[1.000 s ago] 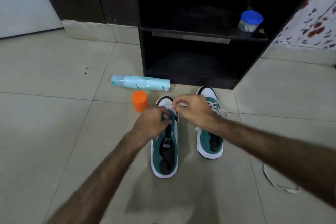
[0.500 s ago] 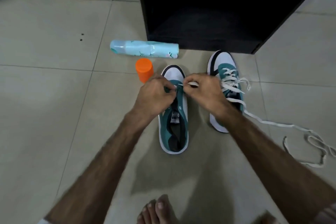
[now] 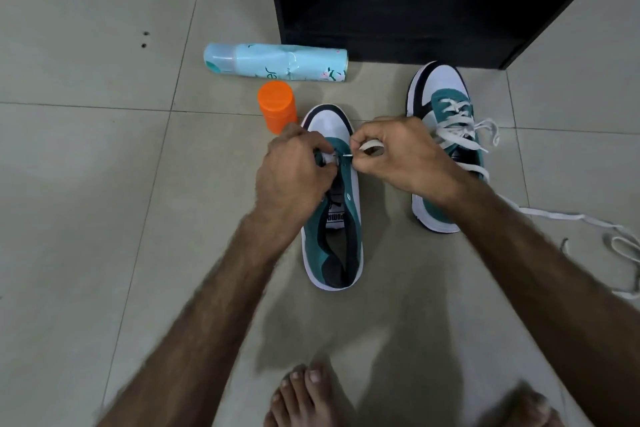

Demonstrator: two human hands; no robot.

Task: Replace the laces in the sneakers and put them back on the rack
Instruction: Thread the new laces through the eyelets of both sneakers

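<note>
Bare toes (image 3: 304, 392) at the bottom edge. Beyond, the left hand (image 3: 294, 177) grips the unlaced teal-and-white sneaker (image 3: 343, 218) on the tiled floor (image 3: 86, 218); the right hand (image 3: 405, 156) pinches a white lace tip (image 3: 348, 156) at its front eyelet. Beside it stands the laced matching sneaker (image 3: 443, 107), then the dark rack (image 3: 398, 3).

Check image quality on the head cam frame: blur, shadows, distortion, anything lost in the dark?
Head view: left hand and right hand over the unlaced sneaker are sharp; forearms and bare toes soften toward the bottom edge. A broad soft shadow lies on the floor tiles. The rack interior is near black. Tile lines bow, so wide-angle distortion.
</note>
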